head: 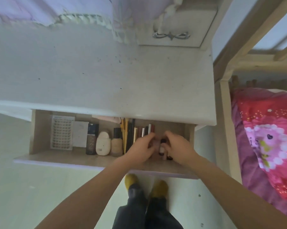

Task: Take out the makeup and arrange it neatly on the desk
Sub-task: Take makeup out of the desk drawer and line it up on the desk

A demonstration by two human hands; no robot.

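Note:
An open wooden drawer (40,129) under the white desk top (106,76) holds makeup. From left lie a blister sheet (61,132), a white card (81,136), a dark tube (92,139), a cream compact (103,143), a beige foundation bottle (117,142), pencils (128,136) and several lipsticks (145,131). My left hand (142,147) and my right hand (177,147) reach into the drawer's right part, fingers curled around small bottles (162,147) between them. Exactly which hand grips which bottle is hidden.
A small mirror-fronted box with a silver handle (171,35) stands at the desk's back right. Lilac cloth (57,12) hangs at the back left. A wooden bed frame (225,113) with pink bedding (268,138) borders the desk's right side. My feet (146,185) stand below the drawer.

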